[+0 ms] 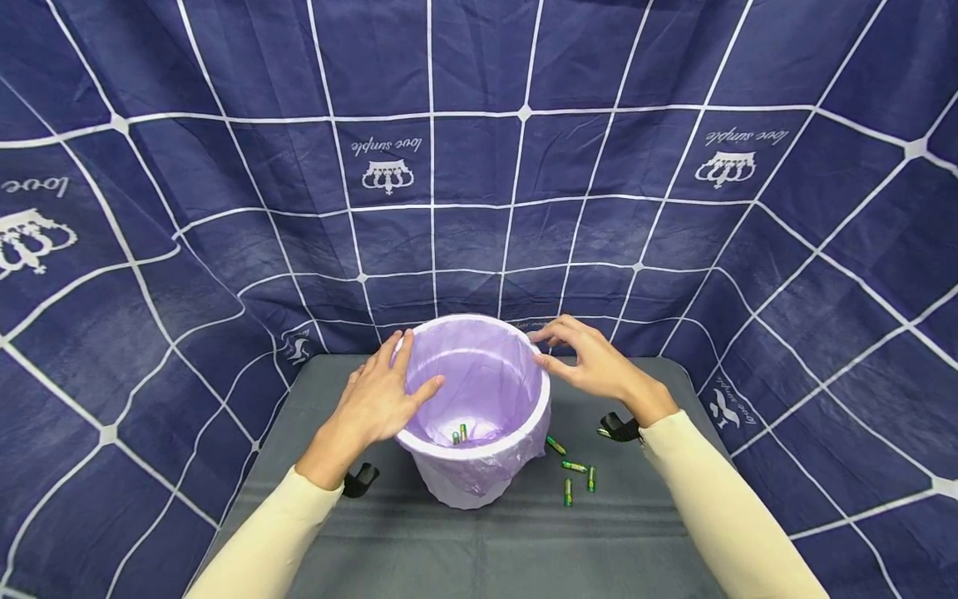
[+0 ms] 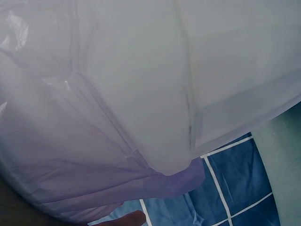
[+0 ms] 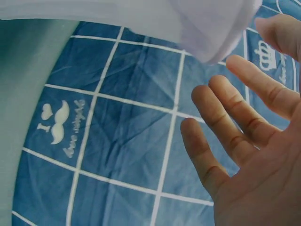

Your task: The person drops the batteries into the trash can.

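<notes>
A white bin (image 1: pixel 449 487) stands upright on the grey table, lined with a thin purple plastic bag (image 1: pixel 479 374) folded over its rim. Two small green batteries (image 1: pixel 463 432) lie at the bottom inside. My left hand (image 1: pixel 377 395) is at the bin's left rim, fingers straight and the thumb over the opening. In the left wrist view, the bin's wall (image 2: pixel 141 94) fills most of the frame and only a fingertip shows. My right hand (image 1: pixel 595 362) is beside the right rim. The right wrist view shows its fingers (image 3: pixel 221 110) spread, apart from the bag's edge.
Several green batteries (image 1: pixel 574 467) lie scattered on the grey table (image 1: pixel 419 549) right of the bin. One more battery (image 1: pixel 603 432) is partly hidden by the black strap (image 1: pixel 621 428) at my right wrist. A blue curtain (image 1: pixel 479 233) with white lines encloses the back and sides.
</notes>
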Available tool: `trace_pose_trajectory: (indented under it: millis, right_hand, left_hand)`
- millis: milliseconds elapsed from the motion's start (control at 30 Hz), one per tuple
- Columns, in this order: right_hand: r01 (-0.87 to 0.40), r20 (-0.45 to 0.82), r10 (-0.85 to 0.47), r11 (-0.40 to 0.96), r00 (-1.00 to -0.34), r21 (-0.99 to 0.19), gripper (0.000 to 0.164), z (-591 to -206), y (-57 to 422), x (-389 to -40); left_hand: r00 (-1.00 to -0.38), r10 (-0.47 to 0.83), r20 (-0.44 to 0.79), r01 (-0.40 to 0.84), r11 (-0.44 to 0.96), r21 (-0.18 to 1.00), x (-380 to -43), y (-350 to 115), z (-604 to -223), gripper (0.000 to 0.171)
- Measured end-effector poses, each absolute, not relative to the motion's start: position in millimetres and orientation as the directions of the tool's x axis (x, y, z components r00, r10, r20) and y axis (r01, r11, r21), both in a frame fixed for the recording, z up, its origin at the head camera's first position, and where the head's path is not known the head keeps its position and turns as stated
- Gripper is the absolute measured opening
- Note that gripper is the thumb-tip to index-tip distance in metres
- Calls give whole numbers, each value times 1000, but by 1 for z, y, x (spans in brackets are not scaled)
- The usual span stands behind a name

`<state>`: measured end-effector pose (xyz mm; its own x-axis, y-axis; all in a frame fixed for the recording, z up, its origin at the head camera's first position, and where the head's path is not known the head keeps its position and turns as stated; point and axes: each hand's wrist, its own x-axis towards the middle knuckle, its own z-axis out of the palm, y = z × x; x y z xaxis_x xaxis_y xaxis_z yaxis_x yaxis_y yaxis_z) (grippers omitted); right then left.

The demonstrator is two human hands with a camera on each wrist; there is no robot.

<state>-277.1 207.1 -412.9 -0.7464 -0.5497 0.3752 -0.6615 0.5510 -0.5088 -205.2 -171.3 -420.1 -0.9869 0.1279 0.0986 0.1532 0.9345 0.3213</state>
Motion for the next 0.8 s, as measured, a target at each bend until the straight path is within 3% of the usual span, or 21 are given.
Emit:
trace_pose_trajectory:
  millis: [400,800]
  right_hand:
    - [-618,384,-489,547,-783,-565,28,-462,235,-261]
    - [-552,295,-477,595,-828,-585,36,-520,256,-242]
  left_hand:
    - [-987,122,100,149,932,332,-205,-171,-419,105]
    - [-987,125,99,151,932,331,-206,-172,-420,105]
